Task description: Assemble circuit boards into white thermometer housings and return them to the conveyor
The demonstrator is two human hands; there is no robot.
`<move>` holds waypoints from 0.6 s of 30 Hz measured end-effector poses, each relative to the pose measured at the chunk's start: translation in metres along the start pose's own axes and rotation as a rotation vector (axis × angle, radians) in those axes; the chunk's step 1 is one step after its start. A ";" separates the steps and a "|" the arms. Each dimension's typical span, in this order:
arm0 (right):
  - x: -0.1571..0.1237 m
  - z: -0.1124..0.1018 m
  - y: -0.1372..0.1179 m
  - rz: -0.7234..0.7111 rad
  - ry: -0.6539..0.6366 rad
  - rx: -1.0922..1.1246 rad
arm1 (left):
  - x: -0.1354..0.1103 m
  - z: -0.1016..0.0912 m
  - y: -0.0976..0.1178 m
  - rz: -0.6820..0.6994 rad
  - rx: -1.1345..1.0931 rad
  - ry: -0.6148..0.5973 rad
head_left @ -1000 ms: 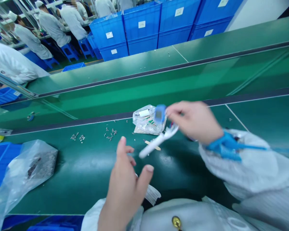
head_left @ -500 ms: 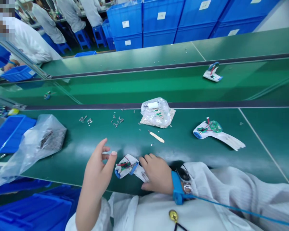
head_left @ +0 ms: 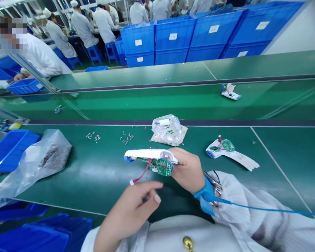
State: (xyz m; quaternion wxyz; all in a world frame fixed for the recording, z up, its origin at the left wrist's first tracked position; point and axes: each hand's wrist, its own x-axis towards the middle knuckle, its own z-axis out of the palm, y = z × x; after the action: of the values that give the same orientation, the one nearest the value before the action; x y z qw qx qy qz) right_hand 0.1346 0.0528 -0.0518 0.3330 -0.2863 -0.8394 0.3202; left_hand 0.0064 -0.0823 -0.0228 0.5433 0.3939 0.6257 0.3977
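My right hand grips a white plastic housing by its right end and holds it raised above the green bench. A green circuit board hangs at the housing's underside, and a blue part shows at the left end. From the board a red cable with a white plug dangles down to the left. Just below the plug is my left hand, its index finger stretched out and thumb apart, holding nothing. How the right fingers close behind the housing is partly hidden.
Another opened housing lies at right. A clear bag of small parts and loose screws lie behind my hands. At left are a bag of metal pieces and a blue tray. A conveyor belt runs beyond; co-workers sit farther back.
The white housing has been lifted off the bench in my right hand and turned, its red cable now hanging. My left hand has moved right and lower, and the view has tilted up.
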 end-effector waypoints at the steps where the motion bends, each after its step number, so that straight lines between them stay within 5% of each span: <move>1: 0.002 -0.001 0.000 -0.037 0.074 0.057 | 0.008 0.007 0.000 0.022 -0.218 0.036; 3: 0.003 0.000 0.001 -0.092 0.164 0.073 | 0.022 0.019 0.000 0.065 -0.538 0.090; 8: 0.007 0.000 0.008 -0.138 0.289 -0.079 | 0.039 0.031 0.007 0.127 -0.841 0.169; 12: 0.008 0.000 0.008 -0.092 0.284 -0.121 | 0.041 0.032 0.011 0.084 -1.167 0.041; 18: 0.003 0.006 0.006 0.004 0.221 -0.168 | 0.052 0.037 0.010 0.067 -1.230 0.055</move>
State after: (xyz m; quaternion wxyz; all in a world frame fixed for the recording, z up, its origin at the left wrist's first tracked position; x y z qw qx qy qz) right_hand 0.1304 0.0566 -0.0587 0.3975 -0.3486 -0.8209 0.2160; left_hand 0.0384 -0.0279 -0.0360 0.6419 0.0172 0.2826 0.7126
